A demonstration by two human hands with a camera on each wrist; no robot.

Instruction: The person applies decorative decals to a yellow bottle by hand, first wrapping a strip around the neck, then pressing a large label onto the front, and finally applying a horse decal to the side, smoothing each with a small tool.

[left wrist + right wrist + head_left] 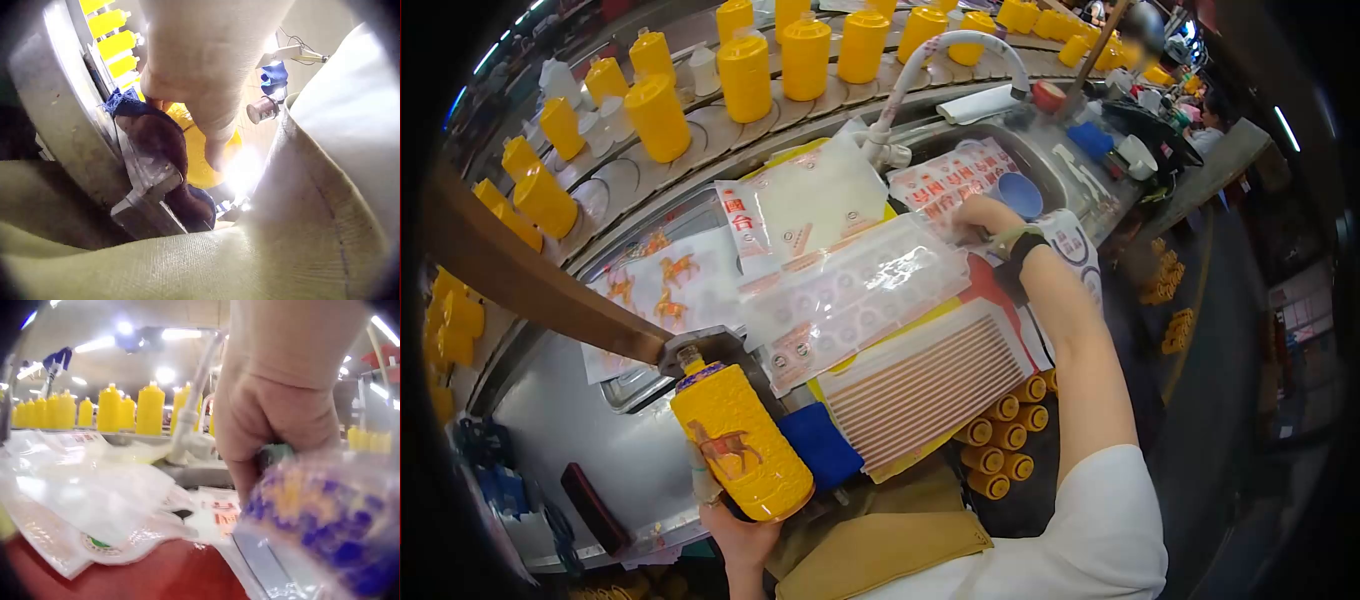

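My left hand grips the lower end of a yellow bottle with a brown horse picture; the bottle tilts, its neck at a metal bracket. The left wrist view shows that hand against the yellow bottle. My right hand reaches down onto red-printed sheets, beside a blue cup. In the right wrist view, something green shows between the fingers of the right hand; whether it is held, I cannot tell. Blurred purple-and-orange film covers the fingertips.
Clear printed sheets, a brown-striped sheet and horse decals lie across the bench. A white faucet arches over the sink. Yellow bottles line the conveyor behind. A blue cloth lies beside the held bottle.
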